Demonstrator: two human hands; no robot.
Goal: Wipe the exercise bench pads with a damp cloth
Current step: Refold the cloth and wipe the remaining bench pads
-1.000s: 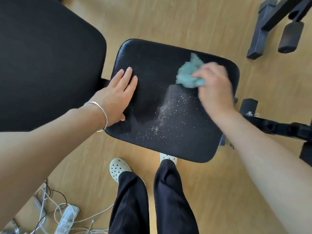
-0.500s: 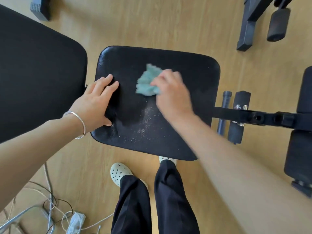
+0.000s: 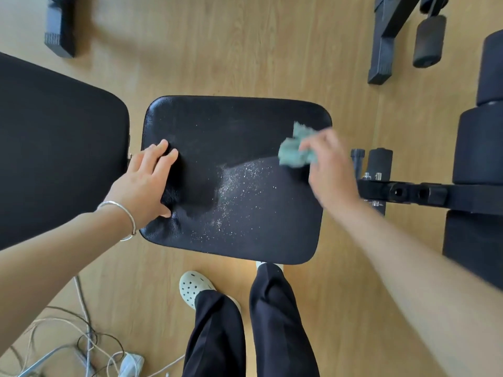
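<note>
Both hands are on the seat pad (image 3: 245,126): left hand (image 3: 147,183) flat, fingers spread, bracing its left edge; right hand (image 3: 329,170) pinching the bunched green cloth (image 3: 295,151) near the right edge. Firm, overlapping strokes should next cover the white specks (image 3: 236,183) mid-pad.

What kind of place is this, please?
Probably a small gym or workout room: a padded bench seat, foam leg rollers on a black frame, and a wooden floor.
</note>
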